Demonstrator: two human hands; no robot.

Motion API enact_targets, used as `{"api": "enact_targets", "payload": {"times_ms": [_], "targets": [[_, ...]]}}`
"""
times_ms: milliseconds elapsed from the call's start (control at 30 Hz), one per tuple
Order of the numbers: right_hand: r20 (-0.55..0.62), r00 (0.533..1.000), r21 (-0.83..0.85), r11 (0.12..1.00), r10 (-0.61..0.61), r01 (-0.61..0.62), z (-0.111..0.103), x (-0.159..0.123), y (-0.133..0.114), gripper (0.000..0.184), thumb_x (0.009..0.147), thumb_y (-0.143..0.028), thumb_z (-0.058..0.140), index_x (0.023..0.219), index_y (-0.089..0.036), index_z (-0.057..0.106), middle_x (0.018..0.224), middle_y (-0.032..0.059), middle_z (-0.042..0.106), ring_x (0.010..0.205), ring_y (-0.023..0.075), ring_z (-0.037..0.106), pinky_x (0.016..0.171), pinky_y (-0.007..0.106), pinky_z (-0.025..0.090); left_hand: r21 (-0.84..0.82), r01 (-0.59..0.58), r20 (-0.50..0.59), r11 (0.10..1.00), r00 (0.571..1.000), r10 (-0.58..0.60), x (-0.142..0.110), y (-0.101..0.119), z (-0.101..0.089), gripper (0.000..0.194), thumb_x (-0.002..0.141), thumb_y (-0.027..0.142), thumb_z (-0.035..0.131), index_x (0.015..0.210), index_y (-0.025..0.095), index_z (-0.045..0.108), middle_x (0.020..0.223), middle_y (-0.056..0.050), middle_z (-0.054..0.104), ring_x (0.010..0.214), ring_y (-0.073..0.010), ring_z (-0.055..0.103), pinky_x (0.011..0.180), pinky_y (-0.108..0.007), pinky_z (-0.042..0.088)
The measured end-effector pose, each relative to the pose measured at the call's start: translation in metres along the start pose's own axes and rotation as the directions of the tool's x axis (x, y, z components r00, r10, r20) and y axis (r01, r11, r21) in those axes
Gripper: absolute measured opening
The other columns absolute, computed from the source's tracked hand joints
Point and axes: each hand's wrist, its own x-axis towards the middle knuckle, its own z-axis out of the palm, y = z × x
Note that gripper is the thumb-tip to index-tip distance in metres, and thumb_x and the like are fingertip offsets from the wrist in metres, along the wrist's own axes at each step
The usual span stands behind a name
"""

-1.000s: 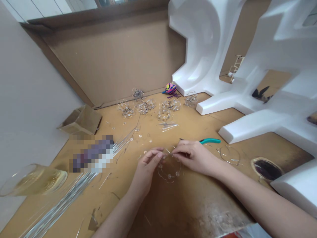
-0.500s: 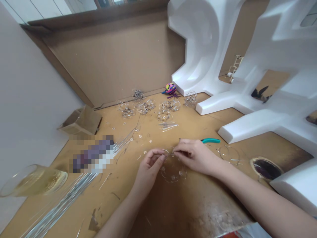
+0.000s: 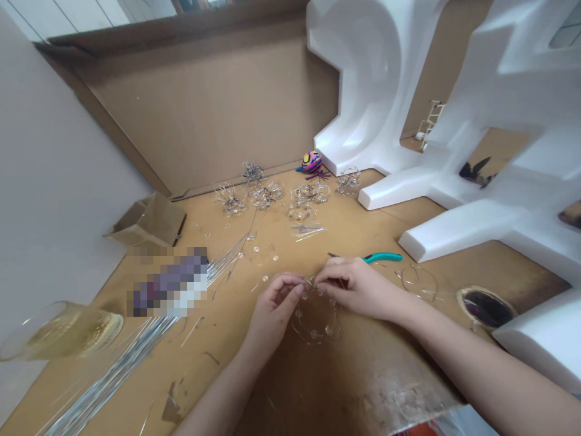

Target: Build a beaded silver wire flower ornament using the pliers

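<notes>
Between my hands hangs a thin wire ring with clear beads (image 3: 314,334), its loop drooping toward me over the table. My left hand (image 3: 278,301) pinches the ring's upper left part between thumb and fingertips. At the upper right, my right hand (image 3: 351,284) pinches it too, with the fingers curled. The exact spot where the wire meets the fingertips is partly hidden. Just behind my right hand lie pliers with teal handles (image 3: 384,257). Loose clear beads (image 3: 265,278) are scattered beyond my left hand.
Several beaded wire pieces (image 3: 267,194) stand at the back. A bundle of wires (image 3: 131,357) and a glass of yellowish liquid (image 3: 77,336) are at left, near a cardboard box (image 3: 149,221). White foam blocks (image 3: 449,227) and a dark cup (image 3: 488,307) occupy the right.
The ring has swung slightly and its lower edge hangs a little lower and nearer. My right hand has shifted slightly, showing more of the pliers' tip. Both hands keep their pinch.
</notes>
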Motion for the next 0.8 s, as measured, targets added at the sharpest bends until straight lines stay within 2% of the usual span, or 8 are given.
{"api": "enact_targets", "payload": {"times_ms": [100, 167, 267, 367, 467, 600, 700, 800], "targets": [[-0.006, 0.998, 0.092, 0.994, 0.059, -0.058, -0.002, 0.001, 0.000, 0.016, 0.081, -0.020, 0.052, 0.079, -0.016, 0.067, 0.068, 0.0016, 0.058, 0.062, 0.0101, 0.051, 0.059, 0.021, 0.038, 0.085, -0.057, 0.022, 0.995, 0.998, 0.055, 0.000, -0.002, -0.002, 0.013, 0.079, 0.031, 0.056, 0.082, 0.019, 0.060, 0.101, -0.005, 0.058, 0.090, -0.0168, 0.057, 0.076, -0.028, 0.049], [-0.010, 0.995, 0.130, 0.987, 0.101, -0.099, -0.002, 0.002, 0.000, 0.015, 0.080, -0.020, 0.053, 0.077, -0.015, 0.066, 0.065, 0.0004, 0.056, 0.057, 0.0087, 0.048, 0.055, 0.021, 0.037, 0.194, -0.171, 0.028, 0.966, 0.985, 0.169, -0.002, 0.000, -0.003, 0.013, 0.082, 0.027, 0.053, 0.090, 0.020, 0.060, 0.109, -0.007, 0.055, 0.103, -0.0196, 0.053, 0.085, -0.033, 0.046], [-0.024, 0.994, 0.177, 0.979, 0.104, -0.098, -0.001, 0.002, -0.002, 0.013, 0.079, -0.021, 0.055, 0.075, -0.015, 0.066, 0.061, -0.0011, 0.052, 0.054, 0.0077, 0.045, 0.054, 0.020, 0.036, 0.395, -0.407, 0.090, 0.823, 0.909, 0.406, -0.009, 0.004, -0.003, 0.030, 0.082, 0.019, 0.051, 0.112, 0.024, 0.052, 0.120, -0.008, 0.051, 0.115, -0.0208, 0.045, 0.098, -0.040, 0.036], [-0.035, 0.996, 0.243, 0.968, 0.080, -0.069, 0.002, 0.001, -0.006, 0.012, 0.078, -0.022, 0.057, 0.073, -0.015, 0.066, 0.061, -0.0013, 0.051, 0.054, 0.0076, 0.045, 0.053, 0.020, 0.036, 0.459, -0.493, 0.209, 0.739, 0.869, 0.449, -0.014, 0.006, -0.001, 0.043, 0.081, 0.015, 0.051, 0.123, 0.026, 0.042, 0.118, -0.008, 0.054, 0.111, -0.0199, 0.048, 0.096, -0.039, 0.038], [-0.036, 0.996, 0.303, 0.950, 0.085, -0.071, 0.005, 0.002, -0.009, 0.011, 0.077, -0.022, 0.058, 0.073, -0.015, 0.066, 0.064, 0.0002, 0.055, 0.058, 0.0087, 0.047, 0.054, 0.020, 0.037, 0.451, -0.459, 0.218, 0.766, 0.888, 0.404, -0.015, 0.005, 0.001, 0.034, 0.083, 0.017, 0.049, 0.116, 0.025, 0.047, 0.108, -0.006, 0.060, 0.099, -0.0184, 0.056, 0.086, -0.034, 0.044], [-0.048, 0.995, 0.303, 0.950, 0.090, -0.072, 0.007, 0.002, -0.011, 0.010, 0.077, -0.023, 0.058, 0.075, -0.016, 0.066, 0.067, 0.0016, 0.056, 0.061, 0.0102, 0.049, 0.057, 0.022, 0.040, 0.446, -0.353, 0.107, 0.822, 0.933, 0.342, -0.012, 0.002, 0.001, 0.019, 0.084, 0.024, 0.051, 0.101, 0.023, 0.058, 0.089, -0.003, 0.065, 0.083, -0.0165, 0.060, 0.076, -0.030, 0.047], [-0.061, 0.992, 0.332, 0.940, 0.106, -0.080, 0.007, 0.001, -0.011, 0.014, 0.078, -0.026, 0.056, 0.083, -0.016, 0.064, 0.080, 0.0041, 0.059, 0.065, 0.0106, 0.052, 0.060, 0.023, 0.042, 0.430, -0.311, 0.029, 0.848, 0.943, 0.331, -0.011, 0.001, 0.000, 0.013, 0.083, 0.027, 0.053, 0.091, 0.022, 0.061, 0.081, -0.002, 0.064, 0.078, -0.0158, 0.060, 0.071, -0.028, 0.047], [-0.109, 0.977, 0.297, 0.944, 0.182, -0.142, 0.004, -0.001, -0.012, 0.019, 0.077, -0.032, 0.057, 0.089, -0.018, 0.060, 0.090, 0.0050, 0.058, 0.064, 0.0100, 0.052, 0.058, 0.023, 0.042, 0.374, -0.257, -0.060, 0.891, 0.952, 0.300, -0.011, 0.001, -0.001, 0.013, 0.082, 0.029, 0.054, 0.085, 0.021, 0.062, 0.079, -0.003, 0.064, 0.076, -0.0157, 0.061, 0.071, -0.028, 0.047]]}}
